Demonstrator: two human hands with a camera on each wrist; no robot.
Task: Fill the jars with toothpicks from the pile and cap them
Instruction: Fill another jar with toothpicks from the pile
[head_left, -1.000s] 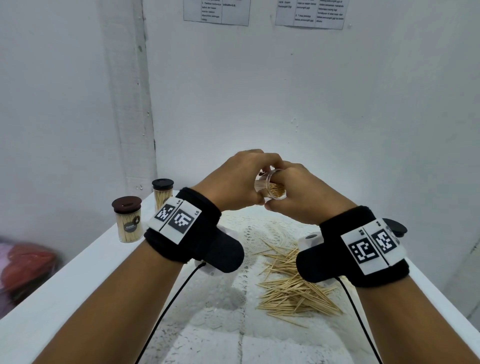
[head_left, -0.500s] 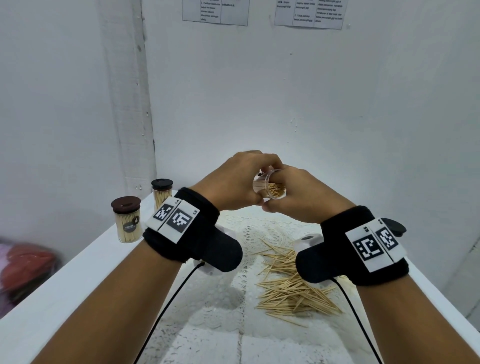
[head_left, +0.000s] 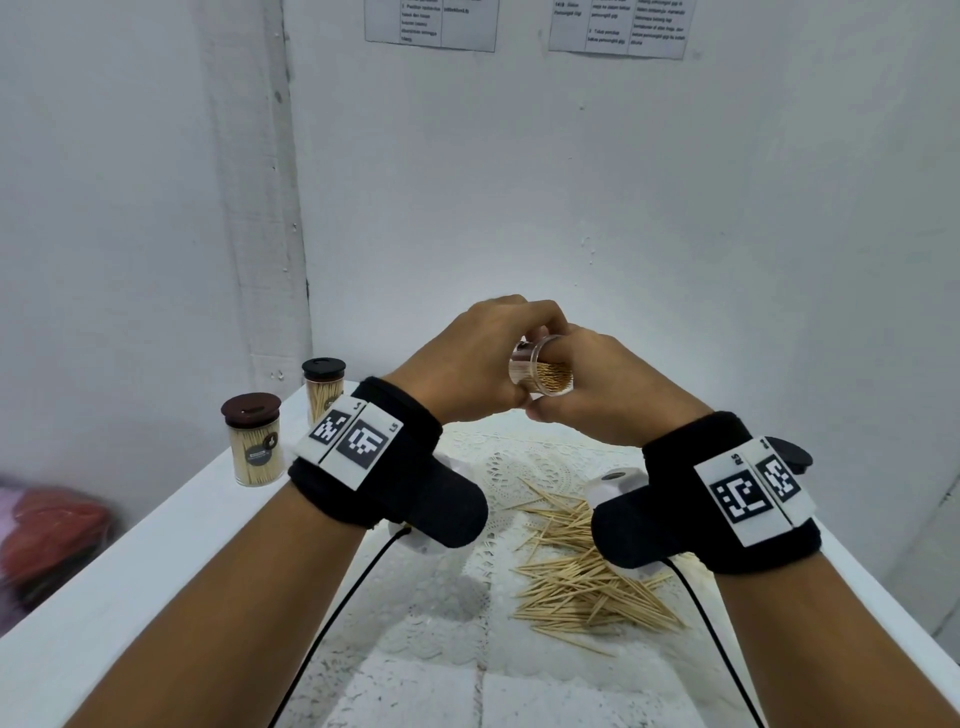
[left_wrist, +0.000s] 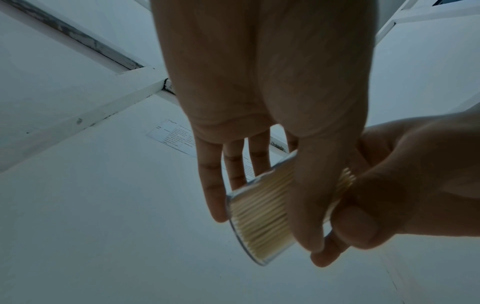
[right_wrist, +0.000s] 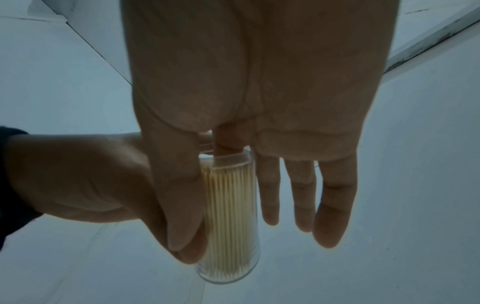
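A clear jar (head_left: 543, 371) packed with toothpicks is held up above the table, tilted with its mouth towards me. My left hand (head_left: 493, 353) grips the jar (left_wrist: 259, 216) round its body, thumb across it. My right hand (head_left: 587, 374) pinches the jar (right_wrist: 231, 216) at its mouth: the index finger (right_wrist: 226, 144) reaches inside the rim and the thumb (right_wrist: 179, 195) lies along the outside. No cap is on this jar. Below the hands, the loose toothpick pile (head_left: 587, 577) lies on a lace mat.
Two capped jars of toothpicks (head_left: 253, 439) (head_left: 323, 387) stand at the table's left edge (head_left: 156, 525). A dark cap-like thing (head_left: 792, 454) shows behind my right wrist. White walls close in behind and to the right.
Both hands keep their hold on the jar in nearly the same spot. The jar has shifted only slightly.
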